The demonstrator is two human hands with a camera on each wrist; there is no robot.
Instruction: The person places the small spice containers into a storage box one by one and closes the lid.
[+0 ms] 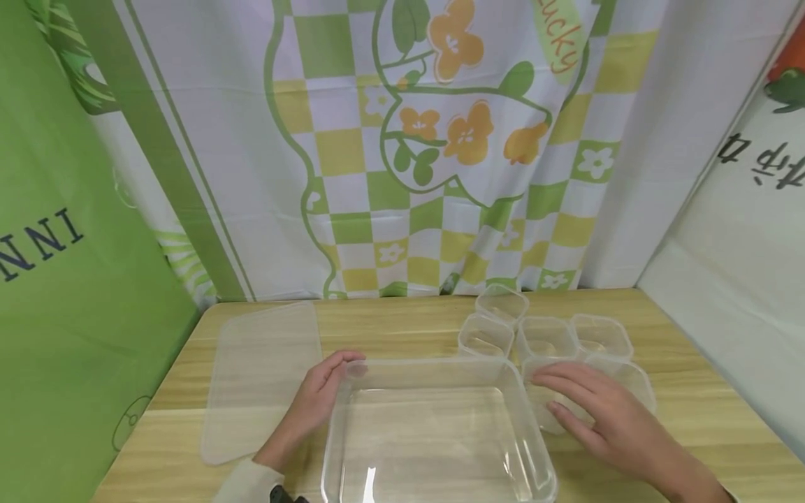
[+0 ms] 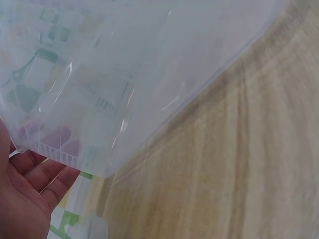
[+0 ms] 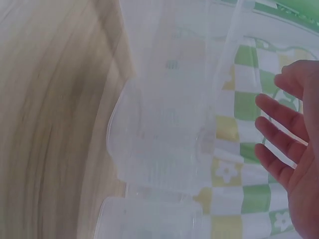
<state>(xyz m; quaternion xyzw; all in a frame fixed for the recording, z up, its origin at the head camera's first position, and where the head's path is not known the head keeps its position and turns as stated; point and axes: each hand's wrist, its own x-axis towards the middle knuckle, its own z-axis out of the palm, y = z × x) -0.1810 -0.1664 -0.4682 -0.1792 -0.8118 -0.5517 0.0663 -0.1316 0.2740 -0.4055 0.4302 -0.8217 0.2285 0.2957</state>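
Observation:
A large clear plastic container [image 1: 424, 373] stands open-topped at the table's front, in front of the person. My left hand [image 1: 325, 386] grips its far left corner, the fingers curled round the rim. In the left wrist view, the fingertips of the left hand [image 2: 37, 184] show through the clear wall of the container [image 2: 149, 74]. Over the small clear containers to the right, my right hand [image 1: 604, 412] hovers with fingers spread and nothing in them. The right wrist view shows that hand [image 3: 294, 144] apart from the small containers [image 3: 154, 134].
Several small clear containers, one of them [image 1: 486, 337] behind the large one's right corner, stand grouped at the back right. A flat translucent lid [image 1: 264, 377] lies on the left of the wooden table [image 1: 170, 419]. Printed curtains [image 1: 440, 209] hang behind and at both sides.

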